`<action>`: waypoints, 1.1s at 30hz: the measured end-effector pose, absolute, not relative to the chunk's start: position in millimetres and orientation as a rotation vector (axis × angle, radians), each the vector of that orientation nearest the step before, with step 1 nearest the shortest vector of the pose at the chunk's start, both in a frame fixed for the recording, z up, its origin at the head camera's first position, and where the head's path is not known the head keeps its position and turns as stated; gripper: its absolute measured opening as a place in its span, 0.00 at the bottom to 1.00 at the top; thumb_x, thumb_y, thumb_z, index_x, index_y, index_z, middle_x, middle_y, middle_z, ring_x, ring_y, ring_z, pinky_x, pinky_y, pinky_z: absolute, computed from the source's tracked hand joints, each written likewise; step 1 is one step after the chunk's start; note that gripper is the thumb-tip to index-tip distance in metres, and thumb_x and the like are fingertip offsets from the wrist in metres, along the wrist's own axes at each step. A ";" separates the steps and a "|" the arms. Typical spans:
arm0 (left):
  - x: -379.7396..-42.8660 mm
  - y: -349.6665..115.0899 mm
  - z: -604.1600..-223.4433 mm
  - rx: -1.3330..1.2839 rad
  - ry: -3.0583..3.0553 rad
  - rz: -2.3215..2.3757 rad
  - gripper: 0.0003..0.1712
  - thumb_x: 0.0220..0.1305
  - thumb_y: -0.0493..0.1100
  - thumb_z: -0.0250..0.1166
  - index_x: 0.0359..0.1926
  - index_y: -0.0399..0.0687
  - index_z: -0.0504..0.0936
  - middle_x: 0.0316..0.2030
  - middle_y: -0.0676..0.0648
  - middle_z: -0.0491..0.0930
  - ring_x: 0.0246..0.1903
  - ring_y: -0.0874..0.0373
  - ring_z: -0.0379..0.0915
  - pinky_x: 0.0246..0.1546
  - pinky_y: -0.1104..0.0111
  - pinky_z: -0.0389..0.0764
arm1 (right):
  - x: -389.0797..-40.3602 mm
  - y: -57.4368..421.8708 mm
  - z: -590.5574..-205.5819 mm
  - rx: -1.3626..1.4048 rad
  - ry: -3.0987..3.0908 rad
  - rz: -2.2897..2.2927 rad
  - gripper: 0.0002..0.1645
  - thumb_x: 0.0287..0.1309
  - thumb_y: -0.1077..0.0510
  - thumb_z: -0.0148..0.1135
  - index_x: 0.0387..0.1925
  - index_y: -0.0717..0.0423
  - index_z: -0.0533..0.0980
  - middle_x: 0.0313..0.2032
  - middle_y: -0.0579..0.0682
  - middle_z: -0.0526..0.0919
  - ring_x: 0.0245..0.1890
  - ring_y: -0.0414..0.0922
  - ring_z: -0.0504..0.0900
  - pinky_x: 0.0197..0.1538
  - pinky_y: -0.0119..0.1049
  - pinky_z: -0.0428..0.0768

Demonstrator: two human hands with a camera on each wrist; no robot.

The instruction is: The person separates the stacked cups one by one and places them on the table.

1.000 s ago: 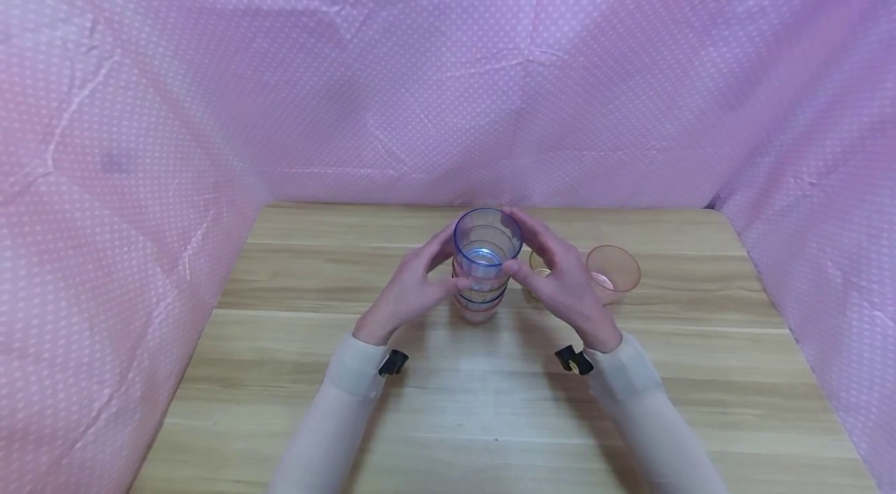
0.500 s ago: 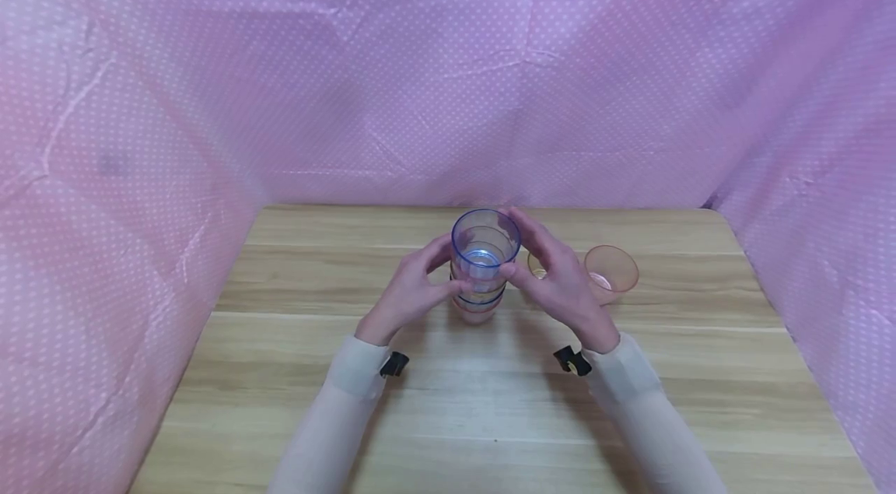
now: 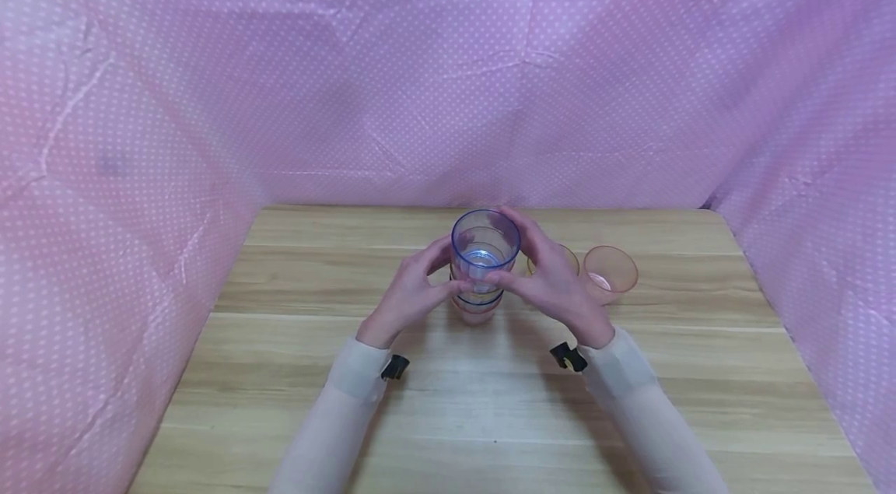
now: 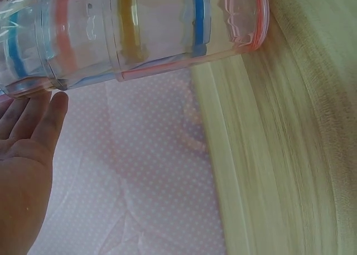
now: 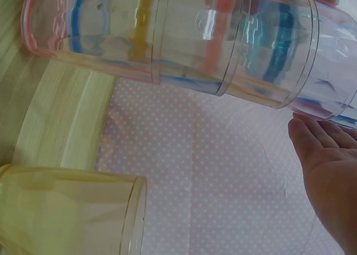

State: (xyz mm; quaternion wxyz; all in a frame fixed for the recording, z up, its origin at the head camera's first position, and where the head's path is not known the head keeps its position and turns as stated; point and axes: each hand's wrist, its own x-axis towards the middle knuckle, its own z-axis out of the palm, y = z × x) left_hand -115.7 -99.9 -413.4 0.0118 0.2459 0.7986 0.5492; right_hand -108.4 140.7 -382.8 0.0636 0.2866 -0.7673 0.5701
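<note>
A stack of nested see-through plastic cups [image 3: 476,307] stands upright on the table, the topmost cup [image 3: 483,241] blue-rimmed and the lowest pinkish. Pink, yellow and blue bands show through its wall [image 4: 156,26] in the left wrist view. My left hand [image 3: 411,292] holds the stack from the left, thumb across the front. From the right, my right hand [image 3: 560,292] holds the upper cups, its thumb in front and fingers reaching round behind the rim. In the right wrist view its fingertips [image 5: 298,126] meet the stack close to the top.
Behind my right hand stands a yellow cup [image 5: 61,210], partly hidden by that hand in the head view. An orange cup [image 3: 612,270] stands beside it on the right. Pink dotted cloth [image 3: 420,89] surrounds the wooden table [image 3: 476,401].
My right hand has shifted slightly left, its thumb sliding from near the blue rim to lower on the front. More of the yellow cup shows. The left hand and stack stay nearly still.
</note>
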 end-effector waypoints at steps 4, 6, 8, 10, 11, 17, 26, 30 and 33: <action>-114.5 -99.4 -412.9 0.753 2.492 1.706 0.40 0.60 0.38 0.77 0.72 0.42 0.72 0.63 0.41 0.80 0.62 0.47 0.78 0.68 0.59 0.76 | -110.0 140.2 -383.7 0.911 -2.266 1.761 0.55 0.49 0.75 0.77 0.75 0.64 0.59 0.69 0.62 0.74 0.70 0.57 0.73 0.73 0.36 0.71; -113.8 -99.2 -412.8 0.754 2.492 1.708 0.40 0.61 0.38 0.77 0.72 0.42 0.72 0.63 0.41 0.80 0.62 0.47 0.78 0.68 0.58 0.76 | -110.9 140.0 -384.1 0.924 -2.252 1.762 0.55 0.47 0.76 0.77 0.75 0.66 0.59 0.68 0.63 0.74 0.69 0.58 0.73 0.73 0.35 0.71; -113.2 -99.1 -413.0 0.764 2.495 1.710 0.40 0.61 0.39 0.77 0.72 0.43 0.71 0.63 0.41 0.80 0.62 0.47 0.78 0.68 0.58 0.77 | -111.3 139.7 -384.2 0.933 -2.241 1.757 0.55 0.46 0.77 0.78 0.74 0.67 0.59 0.68 0.63 0.74 0.69 0.58 0.73 0.73 0.36 0.71; -112.9 -98.9 -413.6 0.783 2.499 1.715 0.41 0.61 0.39 0.77 0.73 0.43 0.71 0.63 0.40 0.80 0.62 0.47 0.78 0.67 0.58 0.77 | -111.5 139.5 -384.6 0.937 -2.239 1.745 0.55 0.45 0.77 0.78 0.73 0.69 0.59 0.68 0.63 0.75 0.69 0.58 0.73 0.73 0.36 0.71; -112.8 -98.8 -413.9 0.792 2.501 1.717 0.41 0.61 0.39 0.77 0.73 0.43 0.71 0.62 0.40 0.81 0.61 0.47 0.79 0.67 0.58 0.77 | -111.7 139.5 -385.0 0.940 -2.238 1.737 0.55 0.45 0.77 0.78 0.73 0.69 0.59 0.68 0.63 0.75 0.69 0.57 0.73 0.73 0.37 0.71; -112.7 -98.1 -414.5 0.819 2.512 1.719 0.40 0.62 0.38 0.77 0.73 0.43 0.71 0.62 0.40 0.81 0.61 0.46 0.79 0.66 0.57 0.78 | -111.6 139.4 -385.9 0.955 -2.228 1.688 0.55 0.45 0.76 0.79 0.72 0.72 0.59 0.67 0.63 0.75 0.68 0.58 0.74 0.73 0.37 0.72; -112.7 -98.3 -415.2 0.822 2.510 1.715 0.40 0.62 0.39 0.76 0.73 0.42 0.71 0.62 0.40 0.81 0.61 0.47 0.79 0.67 0.58 0.78 | -110.4 136.9 -388.6 0.969 -2.196 1.636 0.57 0.43 0.77 0.79 0.73 0.70 0.59 0.68 0.63 0.74 0.68 0.59 0.74 0.74 0.39 0.71; -112.3 -98.3 -414.9 0.814 2.508 1.709 0.41 0.62 0.40 0.76 0.74 0.43 0.70 0.62 0.39 0.81 0.61 0.46 0.79 0.67 0.58 0.77 | -110.6 136.8 -388.5 0.966 -2.205 1.637 0.57 0.44 0.76 0.80 0.73 0.71 0.58 0.68 0.63 0.74 0.68 0.59 0.74 0.74 0.40 0.71; -112.1 -98.8 -414.2 0.799 2.507 1.704 0.40 0.62 0.40 0.76 0.73 0.43 0.70 0.62 0.40 0.81 0.62 0.46 0.78 0.68 0.57 0.77 | -111.5 137.4 -386.2 0.924 -2.258 1.695 0.58 0.46 0.74 0.80 0.75 0.68 0.57 0.68 0.63 0.75 0.69 0.57 0.73 0.75 0.40 0.70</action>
